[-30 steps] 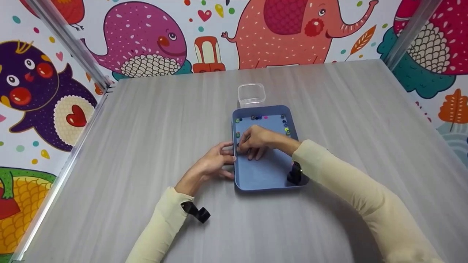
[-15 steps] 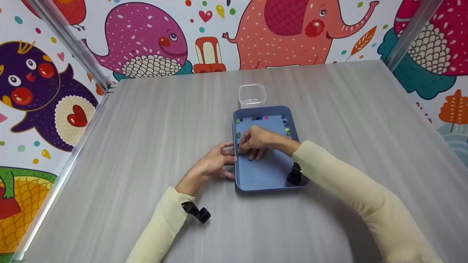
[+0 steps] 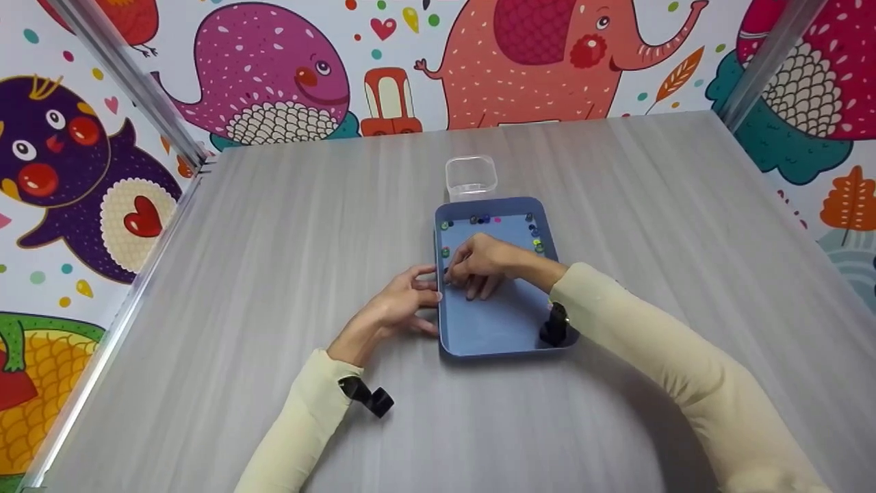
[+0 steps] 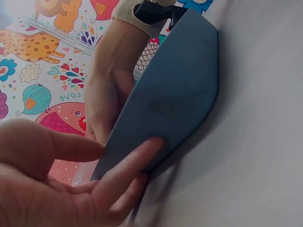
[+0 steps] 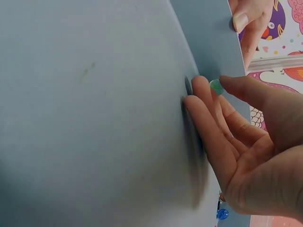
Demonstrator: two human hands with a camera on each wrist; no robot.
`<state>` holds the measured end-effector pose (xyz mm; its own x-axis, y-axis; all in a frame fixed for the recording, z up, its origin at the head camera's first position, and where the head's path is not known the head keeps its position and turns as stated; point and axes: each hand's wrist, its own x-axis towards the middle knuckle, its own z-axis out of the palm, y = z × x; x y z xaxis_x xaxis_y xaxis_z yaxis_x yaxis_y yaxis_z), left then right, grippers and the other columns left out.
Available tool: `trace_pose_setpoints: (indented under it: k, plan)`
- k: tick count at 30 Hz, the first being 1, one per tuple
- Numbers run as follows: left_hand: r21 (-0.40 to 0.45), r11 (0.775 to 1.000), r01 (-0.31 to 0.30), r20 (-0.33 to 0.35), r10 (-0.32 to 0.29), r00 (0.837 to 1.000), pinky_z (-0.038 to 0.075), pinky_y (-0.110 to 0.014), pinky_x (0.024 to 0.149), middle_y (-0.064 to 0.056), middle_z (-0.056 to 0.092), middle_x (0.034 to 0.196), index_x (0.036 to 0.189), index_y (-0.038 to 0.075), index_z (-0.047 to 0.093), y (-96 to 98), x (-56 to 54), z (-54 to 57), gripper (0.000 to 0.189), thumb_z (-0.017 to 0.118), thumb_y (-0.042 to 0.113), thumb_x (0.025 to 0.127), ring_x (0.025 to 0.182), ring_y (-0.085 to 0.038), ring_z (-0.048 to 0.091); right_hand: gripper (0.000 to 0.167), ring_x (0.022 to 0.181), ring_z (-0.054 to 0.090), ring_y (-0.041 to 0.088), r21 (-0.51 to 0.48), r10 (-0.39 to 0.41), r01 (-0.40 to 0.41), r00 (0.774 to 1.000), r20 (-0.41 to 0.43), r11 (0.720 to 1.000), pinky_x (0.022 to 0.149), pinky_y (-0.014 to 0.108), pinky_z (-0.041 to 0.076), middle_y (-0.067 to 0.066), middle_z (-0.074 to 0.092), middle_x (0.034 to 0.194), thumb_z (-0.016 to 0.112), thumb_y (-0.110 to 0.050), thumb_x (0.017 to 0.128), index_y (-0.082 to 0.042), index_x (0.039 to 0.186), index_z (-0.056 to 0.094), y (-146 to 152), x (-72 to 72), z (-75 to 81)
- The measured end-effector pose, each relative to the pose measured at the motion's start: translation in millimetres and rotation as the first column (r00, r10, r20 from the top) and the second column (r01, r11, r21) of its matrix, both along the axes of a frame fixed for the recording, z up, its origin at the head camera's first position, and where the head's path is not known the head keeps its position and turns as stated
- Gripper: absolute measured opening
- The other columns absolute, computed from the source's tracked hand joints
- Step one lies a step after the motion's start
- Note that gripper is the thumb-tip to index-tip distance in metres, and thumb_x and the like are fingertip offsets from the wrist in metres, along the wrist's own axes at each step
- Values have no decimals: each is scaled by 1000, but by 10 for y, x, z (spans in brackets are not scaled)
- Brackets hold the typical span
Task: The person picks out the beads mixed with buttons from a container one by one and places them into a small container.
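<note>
A blue rectangular tray lies on the table, with several small marbles along its walls. Inside it, at the left wall, my right hand pinches a clear green marble between thumb and fingers. The right wrist view shows its other fingers resting at the tray floor. My left hand is at the tray's left side. In the left wrist view, fairly straight fingers touch the outer wall, and the right wrist view has the left thumb at the rim.
Just behind the tray stands a clear plastic container. Marbles sit along the tray's far wall and right wall. A yellow-green marble is among those on the right. Printed cartoon panels border the table.
The right wrist and sleeve have shifted very slightly to the right. Both hands otherwise keep their places, and the tray and container look the same.
</note>
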<state>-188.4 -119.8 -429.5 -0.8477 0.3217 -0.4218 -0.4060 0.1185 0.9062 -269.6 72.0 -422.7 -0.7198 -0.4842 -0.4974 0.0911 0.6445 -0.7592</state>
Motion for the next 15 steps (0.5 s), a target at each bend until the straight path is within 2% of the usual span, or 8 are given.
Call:
trace_pose_setpoints:
  k: [7,15]
  plan:
    - [2,1000,-9,7,9,1000,66,-40,66,-26,45,145,154,5,28,-3,-10,11,62,51,-3,97,123,-37,57,17,59,72,15,-43,-21,22,999,39,999,53,30,63,8,75,82,66,-19,95,-6,104,73,29,-19,37]
    - [1,1000,-6,5,6,1000,65,-35,60,-26,47,145,154,4,28,8,-12,2,61,50,-3,97,123,-36,58,23,67,74,18,-52,-32,34,999,34,998,58,31,64,10,75,90,64,-22,97,-4,109,71,61,-41,89]
